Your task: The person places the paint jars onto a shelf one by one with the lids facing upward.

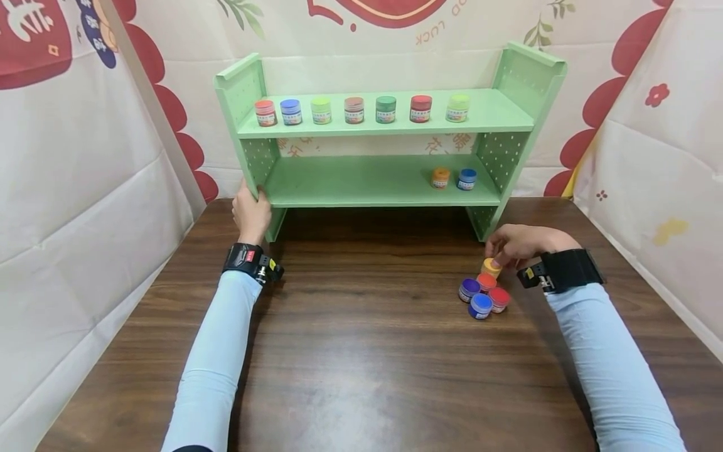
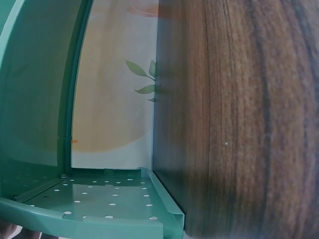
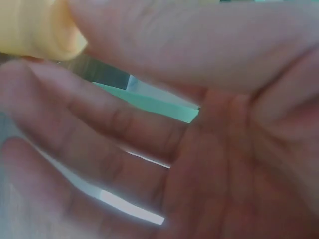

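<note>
At the left end of a green two-tier shelf (image 1: 350, 180), my left hand (image 1: 251, 213) grips the lower part of the side panel. In the left wrist view, fingertips (image 2: 31, 234) show at the panel's outer edge. My right hand (image 1: 526, 243) pinches a small paint jar with a yellow lid (image 1: 490, 269) between thumb and fingers. That yellow jar (image 3: 37, 27) fills the top left corner of the right wrist view. Close below it on the table stand an orange-red jar (image 1: 486, 282), a purple jar (image 1: 469, 289), a red jar (image 1: 499, 299) and a blue jar (image 1: 481, 306).
Several jars line the upper tier, among them a dark green one (image 1: 386, 109). An orange jar (image 1: 440, 177) and a blue-lidded jar (image 1: 466, 179) stand at the lower tier's right. Printed cloth (image 1: 649, 188) hangs around the brown wooden table (image 1: 350, 326).
</note>
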The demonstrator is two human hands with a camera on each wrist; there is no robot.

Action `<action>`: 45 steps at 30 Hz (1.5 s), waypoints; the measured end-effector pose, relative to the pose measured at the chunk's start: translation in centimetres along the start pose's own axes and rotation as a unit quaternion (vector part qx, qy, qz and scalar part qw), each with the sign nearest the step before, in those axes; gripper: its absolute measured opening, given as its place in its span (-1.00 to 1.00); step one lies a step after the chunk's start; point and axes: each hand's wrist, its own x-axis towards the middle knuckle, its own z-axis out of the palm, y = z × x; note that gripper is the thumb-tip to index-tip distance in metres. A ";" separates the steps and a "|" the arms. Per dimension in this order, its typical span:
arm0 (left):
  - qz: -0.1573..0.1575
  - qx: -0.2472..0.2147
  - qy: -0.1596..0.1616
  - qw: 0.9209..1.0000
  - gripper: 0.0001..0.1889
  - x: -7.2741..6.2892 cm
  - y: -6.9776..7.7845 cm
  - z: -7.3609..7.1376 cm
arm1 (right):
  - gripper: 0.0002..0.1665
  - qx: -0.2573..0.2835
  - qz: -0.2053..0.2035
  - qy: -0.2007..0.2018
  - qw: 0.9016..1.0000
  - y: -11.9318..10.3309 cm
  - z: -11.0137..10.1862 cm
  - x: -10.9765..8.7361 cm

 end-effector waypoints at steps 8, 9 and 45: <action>-0.004 0.003 0.000 1.000 -0.68 0.1 0.1 0.0 | -0.69 0.027 -0.018 0.015 0.999 0.3 0.2 0.5; -0.005 0.005 0.001 1.000 -0.68 0.1 0.1 0.0 | -0.69 0.027 -0.025 0.020 0.999 0.3 0.2 0.6; -0.008 0.004 0.003 1.000 -0.65 -0.1 -0.1 0.0 | -0.68 -0.050 -0.044 0.087 0.994 -0.8 1.0 1.6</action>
